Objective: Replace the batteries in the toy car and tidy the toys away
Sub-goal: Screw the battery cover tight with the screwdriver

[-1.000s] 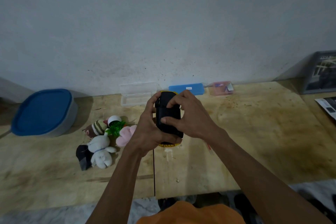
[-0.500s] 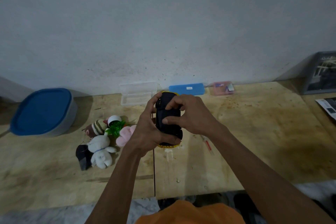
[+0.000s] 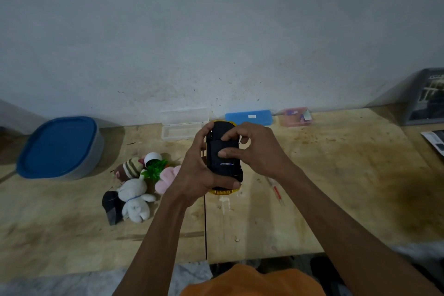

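I'm gripping the upturned toy car (image 3: 223,163) in my left hand (image 3: 197,175), right hand (image 3: 254,149) fingers (image 3: 228,153) pressing its black underside above the surface (image 3: 336,187).

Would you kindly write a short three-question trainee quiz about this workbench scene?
1. True or false: the toy car is held with its black underside up.
2. Which hand cradles the car from below: A) left hand B) right hand?
3. Fill in: the soft toys lie to the ___ of the car.

Key: 1 true; 2 A; 3 left.
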`<state>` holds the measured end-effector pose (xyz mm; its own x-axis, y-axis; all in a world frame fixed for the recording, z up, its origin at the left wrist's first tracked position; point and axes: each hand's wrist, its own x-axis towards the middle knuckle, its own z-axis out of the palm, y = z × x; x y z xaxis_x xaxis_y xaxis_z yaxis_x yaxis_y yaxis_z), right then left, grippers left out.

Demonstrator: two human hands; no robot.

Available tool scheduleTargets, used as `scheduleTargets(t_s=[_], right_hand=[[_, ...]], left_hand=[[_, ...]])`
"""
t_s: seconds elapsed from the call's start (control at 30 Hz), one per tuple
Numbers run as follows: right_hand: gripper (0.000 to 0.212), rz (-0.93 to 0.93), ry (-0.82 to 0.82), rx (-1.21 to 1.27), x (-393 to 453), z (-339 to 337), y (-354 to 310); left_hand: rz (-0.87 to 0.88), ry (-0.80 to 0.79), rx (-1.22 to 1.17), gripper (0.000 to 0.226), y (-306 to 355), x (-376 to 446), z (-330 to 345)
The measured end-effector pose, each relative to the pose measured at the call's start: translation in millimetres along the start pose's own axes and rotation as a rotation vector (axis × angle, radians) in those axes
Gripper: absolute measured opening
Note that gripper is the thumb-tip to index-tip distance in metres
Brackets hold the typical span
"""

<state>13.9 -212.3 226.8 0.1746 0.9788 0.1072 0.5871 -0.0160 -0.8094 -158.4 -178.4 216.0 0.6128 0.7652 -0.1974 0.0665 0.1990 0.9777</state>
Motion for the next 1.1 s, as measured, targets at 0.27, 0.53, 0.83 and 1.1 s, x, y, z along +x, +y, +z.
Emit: scheduleTargets(t_s=[0.27,0.53,0.83,1.1], right_hand=[[0.015,0.100,0.023,0.300,-0.4,-1.2,-0.6],[0.017,0.089,-0.007,0.351,1.8,-4.3,0.5],[0.017,-0.023,-0.043,0.019,2.7,1.9,5.2],[0.017,-0.091,-0.010,-0.154,-5.5,13.7,4.5]], left_hand=[[-0.010,0.015,-0.046,0.127,-2.0,0.2,2.0],[-0.003,-0.023,-0.023,0.126,-0.1,-0.2,-0.8],[0.018,-0.017,0.022,0.124,-3.6,-1.2,0.2],[0.035,0.008,-0.017,0.124,-0.6,-1.7,-1.0]])
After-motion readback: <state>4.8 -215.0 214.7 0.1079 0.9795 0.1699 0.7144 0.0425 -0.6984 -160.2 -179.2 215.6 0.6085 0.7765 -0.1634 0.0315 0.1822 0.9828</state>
